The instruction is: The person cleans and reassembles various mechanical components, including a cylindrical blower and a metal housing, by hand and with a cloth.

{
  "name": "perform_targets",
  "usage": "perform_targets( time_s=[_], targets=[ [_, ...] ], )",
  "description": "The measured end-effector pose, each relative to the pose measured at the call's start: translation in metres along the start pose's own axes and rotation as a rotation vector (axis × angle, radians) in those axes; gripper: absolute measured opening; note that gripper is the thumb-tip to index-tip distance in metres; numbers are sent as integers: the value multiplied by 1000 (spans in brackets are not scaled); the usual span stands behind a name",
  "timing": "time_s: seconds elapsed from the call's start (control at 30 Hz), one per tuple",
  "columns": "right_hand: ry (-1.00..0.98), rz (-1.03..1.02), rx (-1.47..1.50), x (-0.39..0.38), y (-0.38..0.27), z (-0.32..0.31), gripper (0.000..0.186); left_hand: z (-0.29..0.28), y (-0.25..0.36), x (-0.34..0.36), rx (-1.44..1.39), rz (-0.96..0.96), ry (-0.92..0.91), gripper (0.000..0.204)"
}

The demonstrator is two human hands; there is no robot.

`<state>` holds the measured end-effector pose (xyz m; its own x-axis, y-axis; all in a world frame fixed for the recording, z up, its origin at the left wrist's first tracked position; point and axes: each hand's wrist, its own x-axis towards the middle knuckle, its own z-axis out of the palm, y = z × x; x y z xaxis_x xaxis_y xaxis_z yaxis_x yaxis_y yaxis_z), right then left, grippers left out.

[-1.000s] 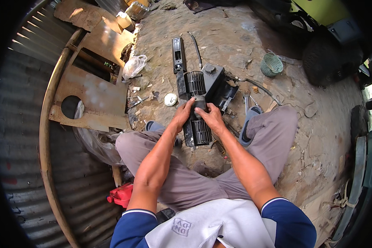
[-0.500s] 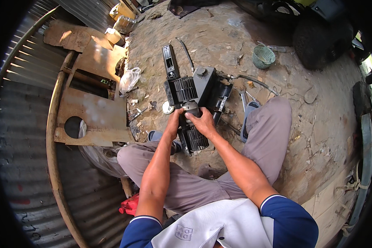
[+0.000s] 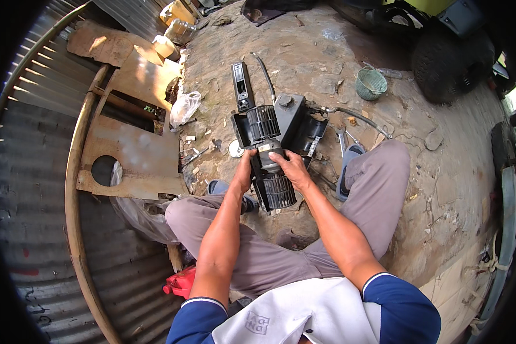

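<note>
Between my knees is a black double blower [image 3: 268, 151], with a motor in its middle and a ribbed cage fan at each end. My left hand [image 3: 246, 167] grips the left side of its middle, fingers partly hidden beneath. On the right, my right hand [image 3: 292, 169] is closed round the motor, thumb lying on top. Just beyond stand a black box-shaped tank [image 3: 290, 112] with a round cap and a long black housing piece [image 3: 242, 86]. Black hoses [image 3: 355, 113] run out from beside the tank. A curved black shell [image 3: 314, 129] lies right of it.
A wrench [image 3: 341, 139] lies by my right foot, with a green basket [image 3: 371, 83] farther off. At left are a cut wooden panel [image 3: 135, 150], a wooden pole [image 3: 73, 189] and corrugated metal. A red container [image 3: 180, 282] sits beside my left thigh. A vehicle wheel [image 3: 453, 62] stands far right.
The blower is tilted slightly differently, showing more of the motor's top and the lower fan. My right thumb and fingers have shifted a little on the motor. Both hands keep their grip.
</note>
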<state>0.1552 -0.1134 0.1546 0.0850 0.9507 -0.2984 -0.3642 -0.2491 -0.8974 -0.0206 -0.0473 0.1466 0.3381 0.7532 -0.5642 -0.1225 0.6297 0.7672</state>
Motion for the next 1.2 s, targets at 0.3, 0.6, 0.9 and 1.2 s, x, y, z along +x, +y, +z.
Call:
perform_targets(
  time_s=[0.3,0.6,0.9,1.2],
  targets=[
    [35,-66,-142,1,-2,6,44,0,-1,-1,21,-10,26,50],
    [-11,-106,-228,-4,-4,8,46,24,20,-17,311,20,5,89],
    [190,-125,-569,5,7,7,65,47,27,-28,221,35,27,91],
    [323,-133,-687,0,20,12,65,38,11,-19,387,53,15,89]
  ],
)
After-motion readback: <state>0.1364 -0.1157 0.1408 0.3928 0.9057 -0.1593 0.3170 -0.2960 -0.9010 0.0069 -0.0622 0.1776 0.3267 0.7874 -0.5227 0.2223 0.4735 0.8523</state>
